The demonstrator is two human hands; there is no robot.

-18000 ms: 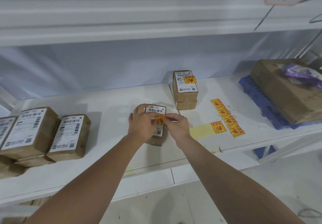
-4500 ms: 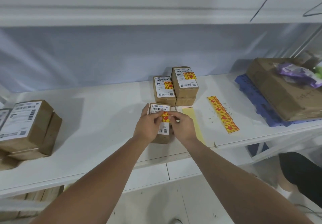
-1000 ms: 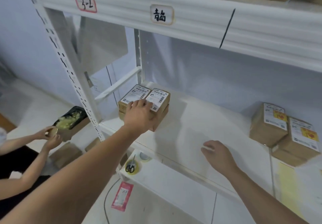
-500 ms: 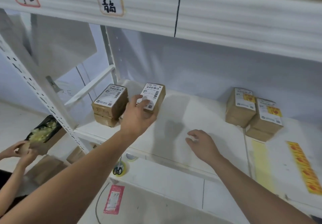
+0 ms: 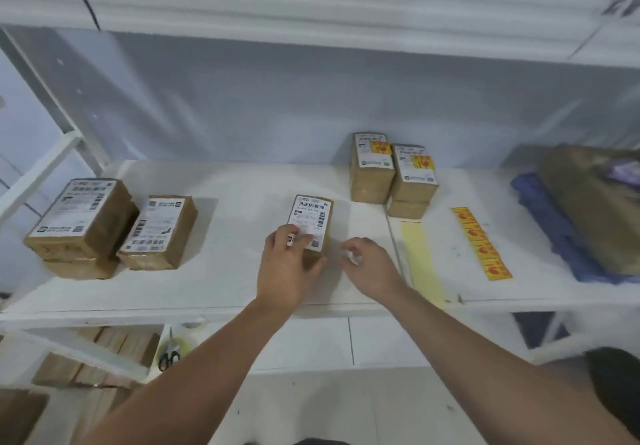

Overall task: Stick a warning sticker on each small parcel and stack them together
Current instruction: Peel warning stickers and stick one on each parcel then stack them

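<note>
While the small parcel lies flat near the middle of the white shelf, the left hand clamps its near end, fingers over the shipping label and thumb down the right side. It looks like a stiff brown-wrapped block, light enough for one hand, and its wrapping may be a little slick; holding it by the long side edges would leave the top free for a sticker. No yellow mark shows on the visible part of its label. Just to its right, the right hand hovers with fingers loosely curled, apart from the parcel and holding nothing I can make out. Further right, the strip of yellow warning stickers lies flat beside a pale backing strip. Behind these stand the stickered parcels. Unstickered parcels wait at the far left.
</note>
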